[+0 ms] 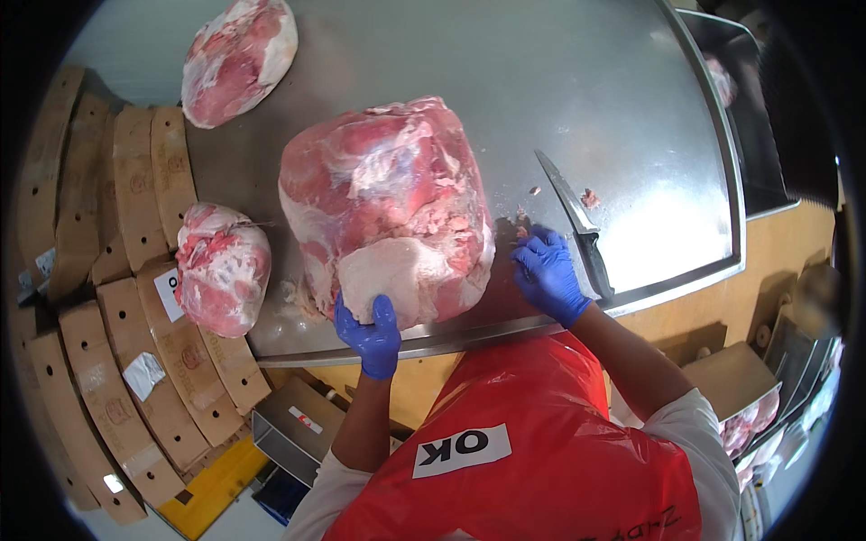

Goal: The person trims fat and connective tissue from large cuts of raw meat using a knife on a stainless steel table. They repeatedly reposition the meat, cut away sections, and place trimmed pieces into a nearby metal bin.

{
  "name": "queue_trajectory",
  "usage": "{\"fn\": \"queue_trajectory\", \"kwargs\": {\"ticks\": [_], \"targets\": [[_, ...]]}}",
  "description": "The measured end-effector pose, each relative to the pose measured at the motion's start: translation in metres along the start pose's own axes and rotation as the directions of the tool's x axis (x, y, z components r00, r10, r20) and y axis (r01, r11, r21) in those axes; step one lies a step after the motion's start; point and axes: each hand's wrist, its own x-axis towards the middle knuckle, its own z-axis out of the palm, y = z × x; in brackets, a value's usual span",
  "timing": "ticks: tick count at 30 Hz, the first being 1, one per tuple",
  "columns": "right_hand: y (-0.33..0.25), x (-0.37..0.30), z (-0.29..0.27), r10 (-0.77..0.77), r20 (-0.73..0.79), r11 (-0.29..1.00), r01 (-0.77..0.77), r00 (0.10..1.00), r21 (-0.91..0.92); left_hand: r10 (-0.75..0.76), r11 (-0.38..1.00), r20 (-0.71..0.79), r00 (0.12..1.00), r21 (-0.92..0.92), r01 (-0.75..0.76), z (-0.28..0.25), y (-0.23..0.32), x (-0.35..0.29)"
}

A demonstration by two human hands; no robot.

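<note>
My left hand point(368, 341) holds the meat point(383, 203) steady; my right hand point(552, 275) is curled, contents unclear. Cutting would need the knife point(589, 245).

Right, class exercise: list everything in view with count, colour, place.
Metal table: 1, grey, centre
Large rounded raw meat piece: 1, pink and white, on table
Smaller rounded meat pieces: 2, pink and white, table's left
Long knife: 1, silver blade, black handle, right of large piece
Meat scraps: several, reddish, near knife
Stacked cardboard boxes: many, brown, left
Flat board: 1, yellow, lower left
Angular container: 1, grey, below table's left
Open tub: 1, dark grey, upper right
Other meat: count unclear, pink, lower right
Shiny plastic apron: 1, red, bottom
Left hand: 1, blue glove, touching large piece's edge
Right hand: 1, blue glove, by knife
</note>
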Motion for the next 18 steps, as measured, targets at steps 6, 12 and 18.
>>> {"fn": "queue_trajectory", "kwargs": {"ticks": [6,12,18], "targets": [[-0.062,0.088,-0.046,0.112,-0.249,0.968,-0.049,0.962,0.245,0.029,0.999,0.102,0.994,-0.033,-0.025,-0.007,0.002,0.009],[-0.058,0.134,-0.019,-0.074,-0.145,0.978,0.1,0.987,0.184,-0.166,0.986,0.324,0.931,0.037,0.163,-0.015,0.052,0.039],[-0.075,0.119,-0.033,-0.238,-0.039,0.915,0.238,0.97,0.326,-0.192,0.976,0.145,0.971,0.132,0.173,0.024,0.079,0.038]]}}
